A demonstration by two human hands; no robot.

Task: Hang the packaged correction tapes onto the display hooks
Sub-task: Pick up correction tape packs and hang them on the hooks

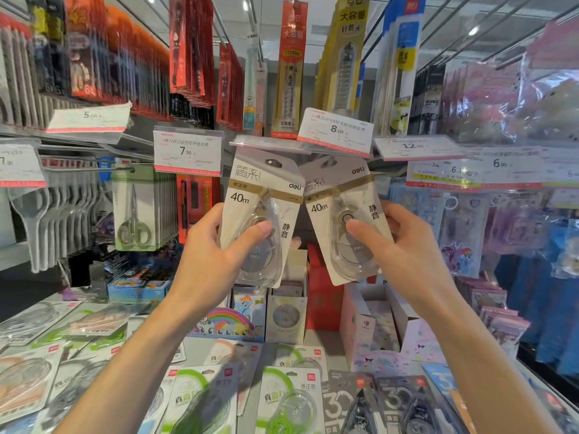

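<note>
Two white-and-gold packaged correction tapes marked 40m are held up in front of the shelf. My left hand [216, 245] grips the left pack [250, 195], thumb across its clear blister. My right hand [394, 242] grips the right pack [338, 189], which tilts left. Both packs' hang holes sit just under the price tags, the 8.00 tag [335, 131] above the right pack. The hook itself is hidden behind the tags. Several more packaged correction tapes [282, 399] lie flat on the counter below.
Scissors packs [133, 211] hang on hooks at the left. Pen refill packs [289, 67] hang above the tags. Boxes of stationery [372, 317] stand on the counter behind the loose packs, and pastel goods [488, 233] hang at the right.
</note>
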